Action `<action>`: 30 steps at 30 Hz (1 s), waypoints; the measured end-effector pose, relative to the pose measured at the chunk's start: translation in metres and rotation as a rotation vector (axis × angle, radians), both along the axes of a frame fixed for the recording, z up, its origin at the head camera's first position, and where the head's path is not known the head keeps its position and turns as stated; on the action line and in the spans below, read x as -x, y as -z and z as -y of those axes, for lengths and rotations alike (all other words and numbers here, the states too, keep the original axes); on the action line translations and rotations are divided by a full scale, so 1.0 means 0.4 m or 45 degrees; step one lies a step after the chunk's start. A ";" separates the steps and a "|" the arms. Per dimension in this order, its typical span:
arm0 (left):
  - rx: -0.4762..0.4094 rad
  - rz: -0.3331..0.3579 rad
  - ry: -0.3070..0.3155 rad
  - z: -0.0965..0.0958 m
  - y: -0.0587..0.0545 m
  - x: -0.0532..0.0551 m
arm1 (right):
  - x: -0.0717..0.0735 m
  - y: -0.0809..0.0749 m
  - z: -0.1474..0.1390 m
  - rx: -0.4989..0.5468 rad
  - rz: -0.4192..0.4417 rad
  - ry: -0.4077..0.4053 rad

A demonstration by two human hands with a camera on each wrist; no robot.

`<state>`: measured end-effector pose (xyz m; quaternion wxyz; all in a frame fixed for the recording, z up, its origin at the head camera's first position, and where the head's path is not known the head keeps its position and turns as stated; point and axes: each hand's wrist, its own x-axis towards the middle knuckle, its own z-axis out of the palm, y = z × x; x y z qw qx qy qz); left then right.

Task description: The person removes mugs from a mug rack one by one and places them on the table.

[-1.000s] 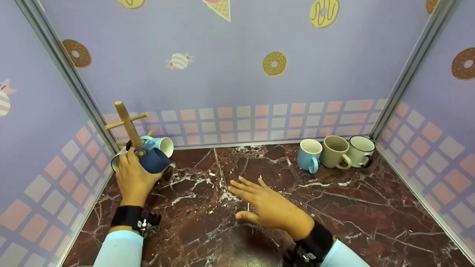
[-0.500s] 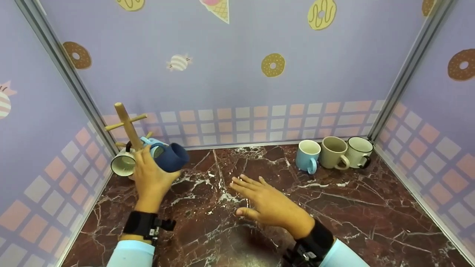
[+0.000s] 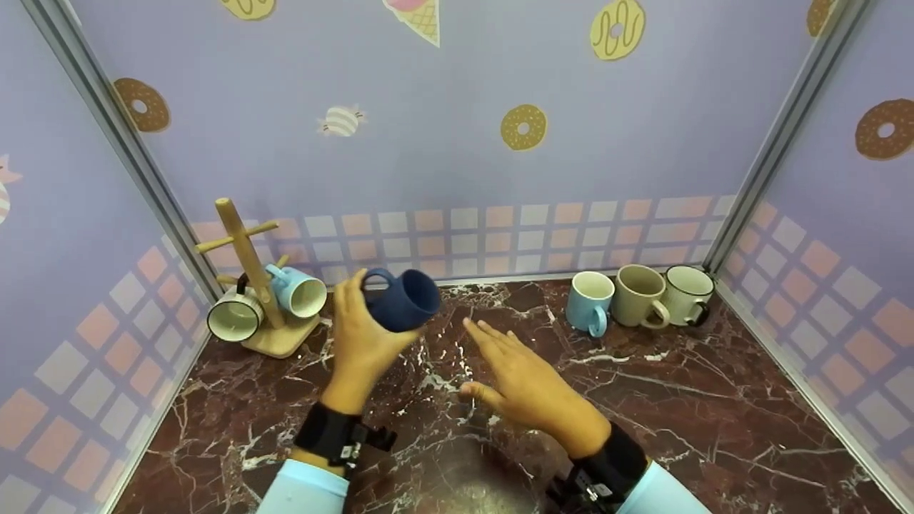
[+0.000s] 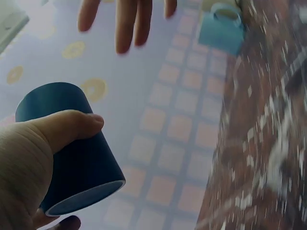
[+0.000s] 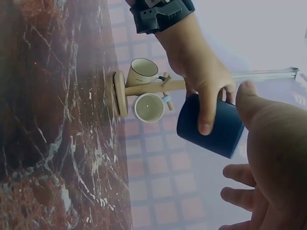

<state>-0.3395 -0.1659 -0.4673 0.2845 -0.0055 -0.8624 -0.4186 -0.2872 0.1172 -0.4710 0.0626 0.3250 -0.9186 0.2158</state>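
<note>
My left hand [image 3: 363, 341] grips a dark blue mug [image 3: 403, 303] above the marble tabletop. The mug is tilted, its mouth turned to the right and its handle up by my fingers. In the left wrist view the thumb lies along the side of the blue mug [image 4: 79, 148]. My right hand [image 3: 532, 389] hovers just right of the mug, fingers extended and holding nothing. Left of my left hand stands a wooden mug tree [image 3: 246, 257]. On its lower pegs hang a white mug with a black rim [image 3: 234, 319] and a light blue mug [image 3: 300, 291].
At the back right a light blue mug [image 3: 591, 303], a beige mug [image 3: 640, 296] and a white black-rimmed mug [image 3: 687, 296] stand upright in a row. Patterned panels [image 3: 457, 164] enclose the marble tabletop [image 3: 685, 421] at the back and sides.
My left hand has carried the dark blue mug away from the mug tree, to the right toward the middle, uncovering the tree's base. My right hand has stayed nearly in place.
</note>
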 end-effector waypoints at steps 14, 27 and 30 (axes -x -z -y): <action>-0.560 0.170 0.593 -0.078 -0.016 -0.022 | 0.012 -0.016 -0.022 0.251 0.016 0.070; -0.792 0.343 1.012 -0.112 -0.013 -0.053 | 0.017 -0.013 -0.016 0.614 0.058 -0.102; -0.795 0.334 1.072 -0.116 -0.009 -0.055 | 0.018 -0.011 -0.012 0.691 0.072 -0.123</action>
